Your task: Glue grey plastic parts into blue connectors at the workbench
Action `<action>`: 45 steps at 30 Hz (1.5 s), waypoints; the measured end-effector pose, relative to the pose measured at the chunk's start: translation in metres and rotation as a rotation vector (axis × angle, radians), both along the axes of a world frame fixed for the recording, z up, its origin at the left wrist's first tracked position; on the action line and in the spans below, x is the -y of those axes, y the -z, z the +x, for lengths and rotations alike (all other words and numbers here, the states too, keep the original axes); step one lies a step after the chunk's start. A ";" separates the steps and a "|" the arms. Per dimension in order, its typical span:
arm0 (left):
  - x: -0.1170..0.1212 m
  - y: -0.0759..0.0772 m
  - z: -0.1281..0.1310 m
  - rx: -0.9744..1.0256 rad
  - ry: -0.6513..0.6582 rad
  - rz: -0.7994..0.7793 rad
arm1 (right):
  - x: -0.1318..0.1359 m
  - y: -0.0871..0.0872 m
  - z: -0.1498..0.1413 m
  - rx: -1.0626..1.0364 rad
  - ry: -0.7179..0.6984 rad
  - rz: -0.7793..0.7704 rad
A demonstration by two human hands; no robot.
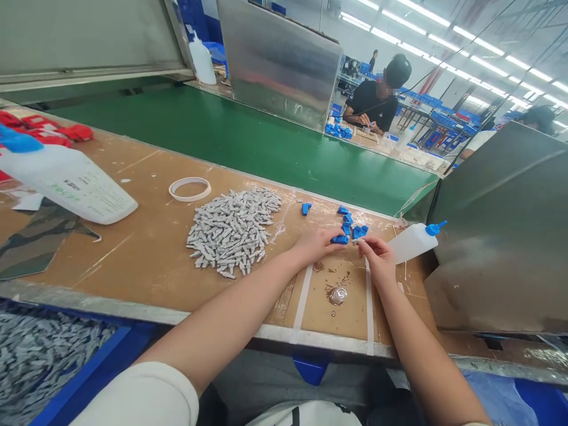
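Observation:
My left hand (316, 244) rests on the brown bench and pinches a small blue plastic part (341, 239) at its fingertips. My right hand (376, 254) is closed in a pinch just right of it, on something too small to make out. Several more blue parts (352, 226) lie just beyond both hands, and one lone blue part (306, 207) sits farther left. A heap of small grey parts (233, 228) lies left of my left hand.
A white squeeze bottle with a blue tip (415, 241) lies right of my right hand. A larger bottle (66, 180), a white ring (190, 189), a small round metal piece (338, 295), a green conveyor belt (266, 145), a metal panel (501, 236). A person works across the belt.

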State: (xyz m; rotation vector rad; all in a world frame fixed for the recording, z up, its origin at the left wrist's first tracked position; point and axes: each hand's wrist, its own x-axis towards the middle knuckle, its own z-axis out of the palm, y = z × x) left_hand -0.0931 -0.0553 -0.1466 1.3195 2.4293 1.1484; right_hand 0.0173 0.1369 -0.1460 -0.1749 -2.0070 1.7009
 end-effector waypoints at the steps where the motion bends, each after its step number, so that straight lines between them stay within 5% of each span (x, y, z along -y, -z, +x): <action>1: 0.000 -0.001 0.000 0.006 -0.012 -0.021 | 0.000 0.002 0.000 0.001 0.011 0.012; 8: -0.002 -0.004 0.004 -0.015 -0.043 -0.093 | 0.004 0.006 0.002 0.066 0.005 0.119; 15: 0.001 0.004 0.004 -0.123 0.078 -0.090 | 0.002 0.011 0.007 0.006 -0.039 0.439; 28: -0.008 0.010 0.010 -0.128 0.104 -0.029 | -0.001 0.021 0.008 0.044 -0.042 0.426; 33: -0.007 -0.003 0.014 -0.040 -0.077 -0.020 | -0.003 0.019 0.007 0.089 0.049 0.422; 37: 0.002 -0.010 0.013 -0.071 -0.268 0.200 | -0.006 0.018 -0.004 0.264 0.101 0.756; 41: 0.008 -0.007 0.008 -0.214 -0.260 0.317 | 0.001 -0.007 -0.022 0.426 0.202 1.037; 45: 0.002 -0.002 0.001 -0.220 -0.258 0.226 | 0.048 -0.057 -0.046 0.059 0.192 1.065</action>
